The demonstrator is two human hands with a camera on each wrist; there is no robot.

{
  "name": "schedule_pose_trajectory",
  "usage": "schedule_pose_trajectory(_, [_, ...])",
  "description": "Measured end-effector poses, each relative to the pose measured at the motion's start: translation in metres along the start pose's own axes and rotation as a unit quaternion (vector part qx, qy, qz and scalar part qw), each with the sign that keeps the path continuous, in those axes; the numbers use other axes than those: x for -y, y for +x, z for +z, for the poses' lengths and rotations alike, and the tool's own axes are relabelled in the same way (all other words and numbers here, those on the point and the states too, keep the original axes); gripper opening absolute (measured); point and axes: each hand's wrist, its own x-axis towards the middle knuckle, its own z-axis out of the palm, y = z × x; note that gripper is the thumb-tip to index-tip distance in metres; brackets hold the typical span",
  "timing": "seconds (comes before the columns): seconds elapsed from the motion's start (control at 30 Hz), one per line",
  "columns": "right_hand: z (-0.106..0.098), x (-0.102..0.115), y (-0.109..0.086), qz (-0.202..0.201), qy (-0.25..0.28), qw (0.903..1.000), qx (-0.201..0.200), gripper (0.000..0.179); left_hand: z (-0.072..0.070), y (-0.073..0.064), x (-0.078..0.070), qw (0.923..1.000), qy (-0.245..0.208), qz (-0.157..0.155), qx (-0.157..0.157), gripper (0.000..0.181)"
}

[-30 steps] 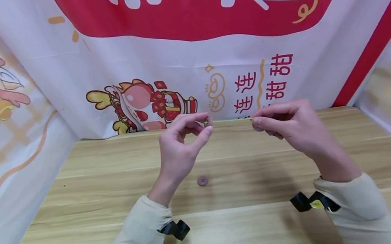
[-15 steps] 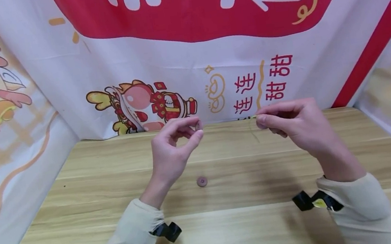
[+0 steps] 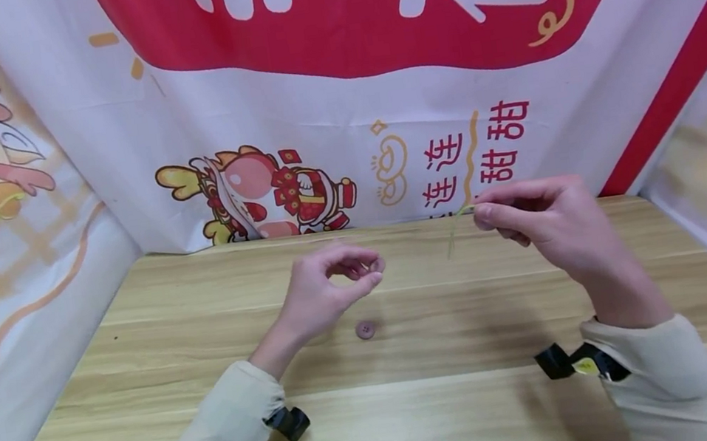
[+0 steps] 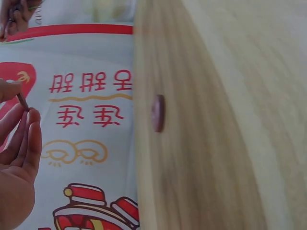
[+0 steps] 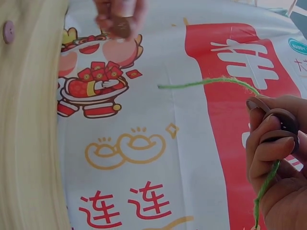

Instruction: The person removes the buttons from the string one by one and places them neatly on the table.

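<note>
My left hand (image 3: 325, 287) pinches a brown button (image 4: 22, 101) between thumb and index finger, low over the table and to the left of my right hand. My right hand (image 3: 548, 224) holds a green string (image 5: 192, 85) in its fingertips, raised near the back of the table. One end of the string sticks out free past the fingers. Several dark brown buttons (image 5: 284, 125) sit together within the right hand, and the string also comes out below them. A mauve button (image 3: 365, 330) lies flat on the table just below my left hand.
The wooden table (image 3: 420, 420) carries the loose button. A printed white and red cloth (image 3: 311, 99) hangs along the table's back edge, and another printed cloth (image 3: 60, 237) walls the left side. A black wrist camera (image 3: 289, 424) is strapped to the left sleeve.
The string was stretched between both hands a second ago; its end now hangs free from the right hand. My left hand has drawn away and lowered. The right hand shifted slightly right.
</note>
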Motion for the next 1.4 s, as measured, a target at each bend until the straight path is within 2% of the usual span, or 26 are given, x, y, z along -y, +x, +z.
schedule_pose_trajectory(0.17, [-0.003,0.002,0.000,0.002,-0.001,1.0000,-0.006,0.023,0.004,0.002,0.008,0.9960,0.037,-0.030,0.076,0.020])
schedule_pose_trajectory(0.33, [-0.002,0.004,-0.002,0.001,0.002,1.0000,-0.005,0.025,0.008,0.002,0.015,0.9857,0.060,-0.043,0.152,0.021])
schedule_pose_trajectory(0.6, [-0.001,0.005,-0.004,0.005,-0.007,1.0000,-0.003,0.027,0.015,0.001,0.018,0.9696,0.071,-0.084,0.218,0.013])
schedule_pose_trajectory(0.73, [-0.002,0.005,-0.005,0.005,-0.004,1.0000,-0.001,0.027,0.016,0.002,0.019,0.9615,0.094,-0.096,0.240,0.012])
schedule_pose_trajectory(0.93, [-0.002,0.004,-0.004,0.002,-0.005,1.0000,0.005,0.026,0.017,0.002,0.024,0.9513,0.133,-0.094,0.262,0.010])
schedule_pose_trajectory(1.2, [-0.003,0.001,-0.003,-0.019,-0.001,0.9995,0.024,0.019,0.020,0.004,0.030,0.9445,0.170,-0.056,0.276,0.010])
schedule_pose_trajectory(1.4, [-0.003,0.001,-0.004,-0.017,0.001,0.9995,0.027,0.018,0.020,0.005,0.031,0.9409,0.185,-0.036,0.281,0.008])
